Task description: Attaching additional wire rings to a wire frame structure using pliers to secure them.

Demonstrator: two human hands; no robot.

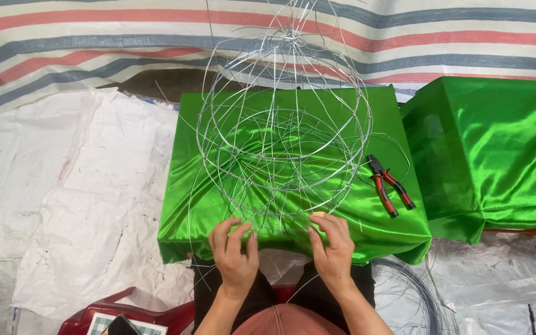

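Wire frame (283, 133), round, silver: on green satin-covered table (218, 211), near rim pinched by left hand (236, 251) and right hand (331, 245). Red-handled pliers (389, 184): right of grip, untouched. Wire coil (417, 298): below right hand, on floor.

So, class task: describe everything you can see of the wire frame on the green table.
The wire frame is a rounded, cage-like skeleton of thin silvery wire: several hoops crossed by curved ribs that meet at a top knot, with loose ends sticking out. It stands on the green satin-covered table. The left hand and right hand grip its near bottom hoop.
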